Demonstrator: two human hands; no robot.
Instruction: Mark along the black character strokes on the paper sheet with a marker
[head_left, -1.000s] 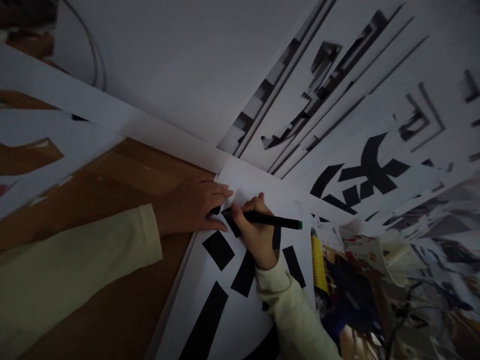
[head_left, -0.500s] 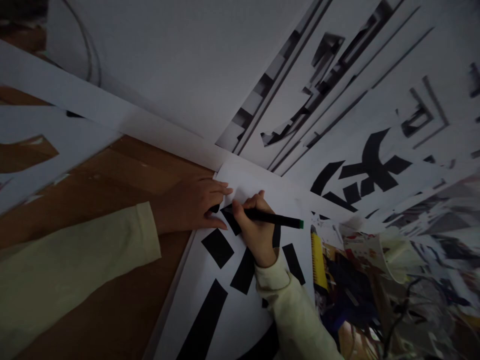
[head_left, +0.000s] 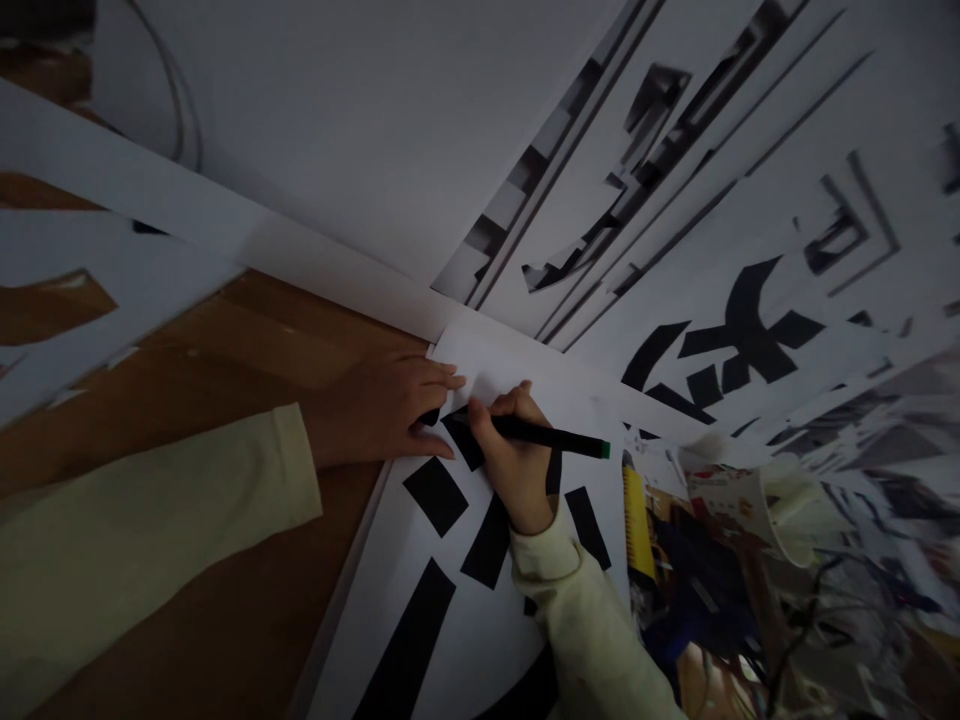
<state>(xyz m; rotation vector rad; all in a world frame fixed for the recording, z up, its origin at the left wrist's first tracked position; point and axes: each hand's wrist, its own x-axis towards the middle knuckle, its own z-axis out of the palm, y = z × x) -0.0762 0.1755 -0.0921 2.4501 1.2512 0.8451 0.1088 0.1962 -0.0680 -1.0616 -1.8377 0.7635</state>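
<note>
Far left: one white cut-out sheet (head_left: pixel 172 270) upon a brown surface (head_left: pixel 247 600). Next, the left hand (head_left: pixel 382 410): fingers spread, thumb apart, grasping nothing, resting at the edge of a white sheet (head_left: pixel 469 640) that bears black shapes (head_left: pixel 435 497). Centre: one black pen (head_left: pixel 555 437), green-ended, above that sheet, its tip at a black patch (head_left: pixel 466 440), where I cannot see contact. Then the right hand (head_left: pixel 521 465): fingers closed around the pen, shifted slightly rightward since half a second ago; left hand unmoved. I judge this fine pen work on a steadied sheet. Rightmost: one yellow tool (head_left: pixel 636 525), one paper cup (head_left: pixel 735 505).
</note>
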